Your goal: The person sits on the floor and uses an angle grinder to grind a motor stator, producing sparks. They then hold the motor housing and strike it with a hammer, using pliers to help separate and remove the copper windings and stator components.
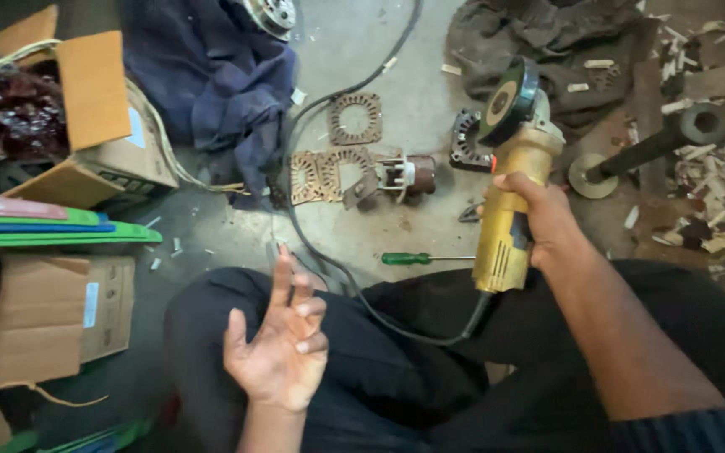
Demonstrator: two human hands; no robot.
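- The right hand (539,220) is closed around the body of a yellow angle grinder (505,197), fingers wrapped over the upper side, thumb underneath; the tool is held off the floor above the person's right knee, disc end pointing away.
- The left hand (283,344) is empty, palm up, fingers loosely spread, hovering over the left thigh.
- The grinder's black guard and disc (507,102) sit at the far end; a black power cord (396,323) leaves the near end and trails across the lap to the floor.
- Judgement: the grinder looks rigid, fairly heavy and nose-weighted; the ribbed mid-body is the sound place to grip, clear of the disc. The cord is limp and could snag.
- On the concrete floor (379,50): a green-handled screwdriver (417,258) just beside the grinder, rusty stamped metal plates (329,172), a small motor part (404,176), cardboard boxes (102,109), dark cloth (211,67).
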